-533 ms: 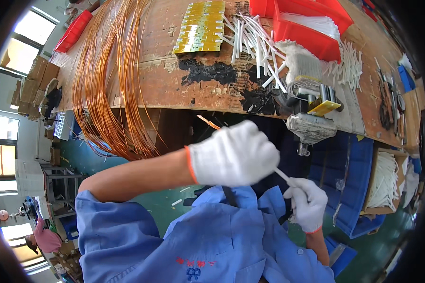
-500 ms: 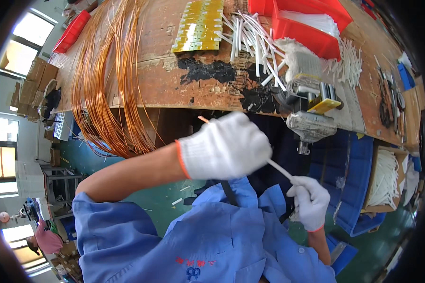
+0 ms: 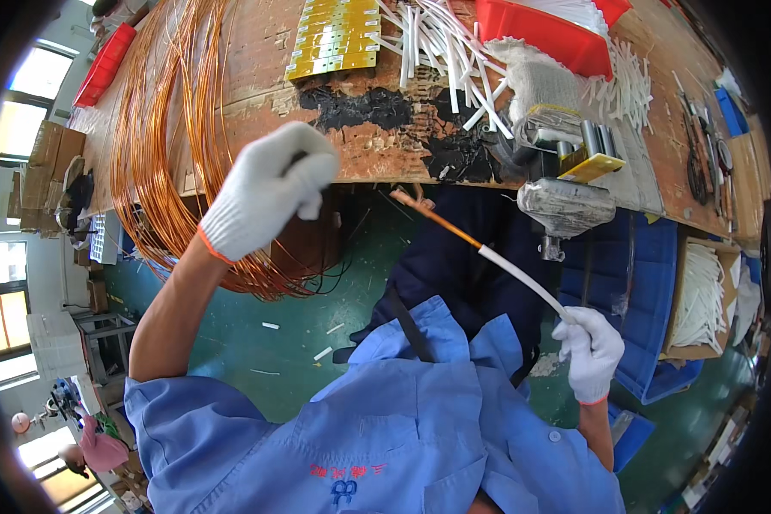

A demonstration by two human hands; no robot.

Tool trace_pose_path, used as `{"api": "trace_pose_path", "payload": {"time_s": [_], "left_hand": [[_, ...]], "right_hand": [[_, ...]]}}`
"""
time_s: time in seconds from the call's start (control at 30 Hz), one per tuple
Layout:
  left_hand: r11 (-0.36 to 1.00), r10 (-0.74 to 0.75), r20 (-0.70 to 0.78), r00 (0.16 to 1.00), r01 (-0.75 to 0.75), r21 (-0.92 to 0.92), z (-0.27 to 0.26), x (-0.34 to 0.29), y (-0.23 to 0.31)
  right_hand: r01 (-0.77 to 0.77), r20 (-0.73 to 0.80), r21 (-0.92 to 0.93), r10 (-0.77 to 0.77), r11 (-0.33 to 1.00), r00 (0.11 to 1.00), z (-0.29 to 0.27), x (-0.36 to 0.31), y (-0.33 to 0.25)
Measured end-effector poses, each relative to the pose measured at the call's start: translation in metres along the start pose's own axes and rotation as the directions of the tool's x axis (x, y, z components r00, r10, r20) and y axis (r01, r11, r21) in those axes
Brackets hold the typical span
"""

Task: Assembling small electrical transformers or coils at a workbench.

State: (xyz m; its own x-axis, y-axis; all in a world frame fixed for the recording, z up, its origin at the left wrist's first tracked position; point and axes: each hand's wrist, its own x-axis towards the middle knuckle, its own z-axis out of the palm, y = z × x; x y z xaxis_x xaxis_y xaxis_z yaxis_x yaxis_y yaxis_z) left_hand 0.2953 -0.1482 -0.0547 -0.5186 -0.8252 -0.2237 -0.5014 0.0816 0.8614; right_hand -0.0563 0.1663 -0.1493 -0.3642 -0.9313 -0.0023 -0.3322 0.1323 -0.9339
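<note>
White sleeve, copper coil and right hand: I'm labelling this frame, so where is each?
White sleeve (image 3: 522, 278): head view, middle of the tube.
Copper coil (image 3: 158, 163): head view, left strands on the bench.
Right hand (image 3: 593, 349): head view, back of the glove.

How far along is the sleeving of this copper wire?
Done: the white sleeve covers the wire's lower stretch. In hand: the right hand grips the sleeve's lower end, with the bare copper wire end sticking out above; the left hand is raised near the copper wire coil, off the sleeve. Left: many loose white sleeves lie on the workbench.
</note>
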Motion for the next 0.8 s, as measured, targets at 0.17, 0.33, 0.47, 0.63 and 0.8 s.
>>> {"api": "trace_pose_path", "payload": {"time_s": [0.17,0.33,0.47,0.63,0.8], "left_hand": [[0.403,0.79,0.109,0.604,-0.645,0.649,0.027,-0.008,0.011],[0.077,0.768,0.474,0.431,-0.797,0.6,0.087,-0.004,0.017],[0.232,0.636,0.506,0.582,-0.77,0.595,0.065,0.005,0.006],[0.174,0.561,0.385,0.733,-0.558,0.811,0.004,0.025,-0.019],[0.236,0.813,0.213,0.541,-0.642,0.73,0.026,0.008,0.012]], "right_hand": [[0.017,0.038,-0.013,-0.017,1.0,0.999,0.003,0.005,-0.008],[0.045,0.051,0.016,-0.046,0.999,0.998,-0.001,0.003,-0.005],[0.047,0.057,-0.06,-0.043,0.997,0.997,-0.007,0.001,-0.003],[-0.178,-0.144,0.054,0.184,0.983,0.972,-0.019,-0.012,0.017],[-0.108,-0.071,0.025,0.11,0.994,0.991,-0.018,-0.012,0.016]]}}
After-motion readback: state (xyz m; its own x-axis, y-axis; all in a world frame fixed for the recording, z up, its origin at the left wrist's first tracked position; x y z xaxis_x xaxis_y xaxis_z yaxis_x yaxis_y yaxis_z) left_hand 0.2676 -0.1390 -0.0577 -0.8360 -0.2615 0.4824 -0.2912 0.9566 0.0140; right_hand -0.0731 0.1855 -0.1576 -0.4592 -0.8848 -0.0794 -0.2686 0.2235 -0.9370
